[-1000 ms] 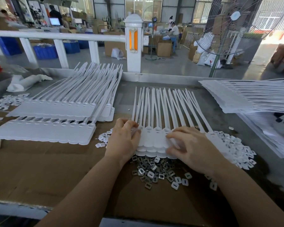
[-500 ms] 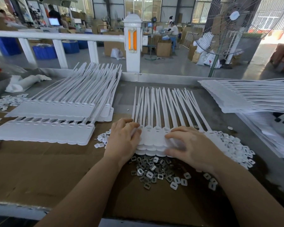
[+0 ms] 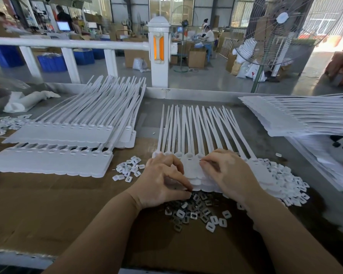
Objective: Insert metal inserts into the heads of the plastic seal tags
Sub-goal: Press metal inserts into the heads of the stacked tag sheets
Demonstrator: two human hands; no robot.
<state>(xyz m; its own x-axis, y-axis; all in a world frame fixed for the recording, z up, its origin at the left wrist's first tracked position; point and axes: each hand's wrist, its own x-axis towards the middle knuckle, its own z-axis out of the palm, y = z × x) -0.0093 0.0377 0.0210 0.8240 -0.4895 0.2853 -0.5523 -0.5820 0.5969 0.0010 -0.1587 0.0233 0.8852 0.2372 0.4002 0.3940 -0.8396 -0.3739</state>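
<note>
L hand (image 3: 162, 180) dropped to insert pile (image 3: 194, 210), pinching one | R hand (image 3: 228, 173) fingertips pressing tag heads (image 3: 190, 165), worktop centre | tip: seat insert flat, square to slot

2 hands (image 3: 162, 180) work here. 4 groups of white seal tags (image 3: 188, 135) lie about, 1 loose heap of metal inserts (image 3: 194, 212), and white plastic caps too many to count (image 3: 285, 180).

seal tags (image 3: 192, 171) centre | metal inserts (image 3: 194, 212) before | finished stacks (image 3: 63, 147) left
</note>
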